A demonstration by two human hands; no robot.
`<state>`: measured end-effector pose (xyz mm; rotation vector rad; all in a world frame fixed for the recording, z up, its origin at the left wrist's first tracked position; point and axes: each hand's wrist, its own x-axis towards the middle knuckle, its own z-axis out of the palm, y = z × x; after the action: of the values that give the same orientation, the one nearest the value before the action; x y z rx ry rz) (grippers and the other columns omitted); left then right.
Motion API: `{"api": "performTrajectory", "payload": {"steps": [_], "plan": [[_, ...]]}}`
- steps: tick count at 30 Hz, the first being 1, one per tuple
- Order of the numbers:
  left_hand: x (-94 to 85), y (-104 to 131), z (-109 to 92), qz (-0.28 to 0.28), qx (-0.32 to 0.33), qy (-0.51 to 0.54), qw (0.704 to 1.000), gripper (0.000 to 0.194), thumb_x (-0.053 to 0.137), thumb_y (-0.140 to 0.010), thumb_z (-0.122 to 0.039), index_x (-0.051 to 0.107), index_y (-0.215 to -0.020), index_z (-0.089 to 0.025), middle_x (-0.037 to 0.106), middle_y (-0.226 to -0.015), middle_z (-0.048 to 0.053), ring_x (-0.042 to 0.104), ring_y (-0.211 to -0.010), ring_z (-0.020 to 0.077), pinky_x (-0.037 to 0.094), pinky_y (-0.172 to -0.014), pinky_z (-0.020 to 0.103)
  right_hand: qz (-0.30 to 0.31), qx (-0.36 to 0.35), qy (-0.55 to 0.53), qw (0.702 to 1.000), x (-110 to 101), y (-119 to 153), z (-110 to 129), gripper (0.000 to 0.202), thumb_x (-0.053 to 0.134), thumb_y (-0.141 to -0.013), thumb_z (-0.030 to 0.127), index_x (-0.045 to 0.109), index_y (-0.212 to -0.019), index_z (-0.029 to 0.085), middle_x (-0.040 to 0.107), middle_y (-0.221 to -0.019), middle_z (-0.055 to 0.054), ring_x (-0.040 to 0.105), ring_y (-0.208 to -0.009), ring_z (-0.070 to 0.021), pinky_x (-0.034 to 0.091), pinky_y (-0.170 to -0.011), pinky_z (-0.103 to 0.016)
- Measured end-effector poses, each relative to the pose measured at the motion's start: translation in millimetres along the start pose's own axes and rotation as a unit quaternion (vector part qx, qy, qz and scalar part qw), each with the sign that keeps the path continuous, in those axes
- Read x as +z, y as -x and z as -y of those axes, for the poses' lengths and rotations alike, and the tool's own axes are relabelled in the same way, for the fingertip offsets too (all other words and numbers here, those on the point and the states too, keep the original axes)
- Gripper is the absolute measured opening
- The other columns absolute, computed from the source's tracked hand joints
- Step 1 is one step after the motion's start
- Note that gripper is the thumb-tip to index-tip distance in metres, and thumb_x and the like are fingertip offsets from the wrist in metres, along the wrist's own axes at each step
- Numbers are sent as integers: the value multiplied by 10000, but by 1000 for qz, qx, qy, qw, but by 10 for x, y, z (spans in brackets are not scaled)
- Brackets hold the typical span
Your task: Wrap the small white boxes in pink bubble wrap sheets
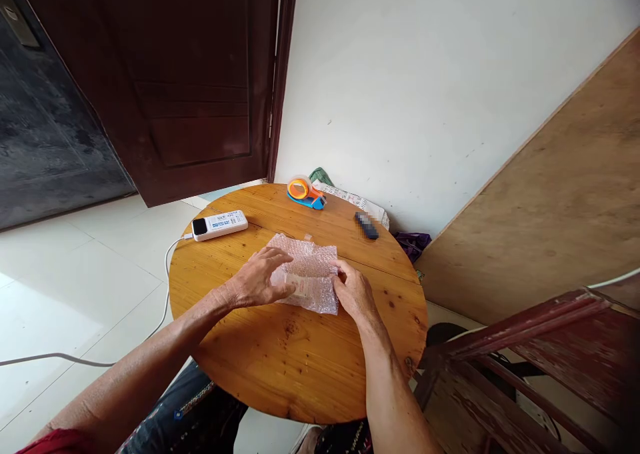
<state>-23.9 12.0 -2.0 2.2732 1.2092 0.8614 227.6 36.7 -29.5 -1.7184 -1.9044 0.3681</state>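
Observation:
A pinkish, see-through sheet of bubble wrap (313, 261) lies on the round wooden table (290, 367). Its near part looks folded over something flat and pale with faint reddish print, too blurred to name. At the left side of the wrap, my left hand (257, 277) is open, thumb and fingers spread apart over its edge. My right hand (354, 291) pinches the wrap's right edge between thumb and fingers.
Toward the back of the table stands an orange and blue tape dispenser (306, 193). A dark, pixelated object (367, 226) lies at the back right. At the left, a white power bank (220, 225) has a cable (167, 281) hanging off the edge.

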Motion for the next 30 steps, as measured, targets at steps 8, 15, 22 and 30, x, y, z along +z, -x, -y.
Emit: {"api": "performTrajectory", "payload": {"steps": [8, 15, 22, 30], "plan": [[102, -111, -29, 67, 14, -36, 997, 292, 704, -753, -307, 697, -1020, -189, 688, -1141, 102, 613, -1123, 274, 446, -1023, 414, 4, -39, 4, 999, 33, -10, -47, 266, 519, -816, 159, 743, -926, 251, 764, -985, -30, 684, -936, -209, 487, -812, -304], [18, -71, -29, 69, -28, -143, 987, 358, 700, -743, -406, 702, -1033, -197, 726, -991, 89, 656, -960, 290, 407, -973, 461, 9, -27, 14, 1000, 21, -11, -10, 266, 519, -820, 140, 743, -918, 244, 764, -993, -32, 682, -937, -207, 480, -806, -299], [-110, -53, -113, 54, 3, -164, 985, 313, 738, -708, -446, 722, -914, -212, 696, -744, 37, 634, -853, 254, 360, -976, 463, 2, -31, 7, 1000, 13, -10, -10, 255, 517, -822, 159, 748, -887, 246, 765, -956, -30, 683, -906, -206, 479, -788, -296], [-89, 282, -455, 188, 139, -197, 952, 145, 556, -836, -155, 686, -860, -213, 704, -777, 48, 640, -784, 215, 439, -771, 349, 8, -24, 2, 1000, 1, -27, -13, 267, 500, -815, 170, 750, -876, 241, 767, -973, -32, 686, -899, -208, 472, -767, -291]]}}
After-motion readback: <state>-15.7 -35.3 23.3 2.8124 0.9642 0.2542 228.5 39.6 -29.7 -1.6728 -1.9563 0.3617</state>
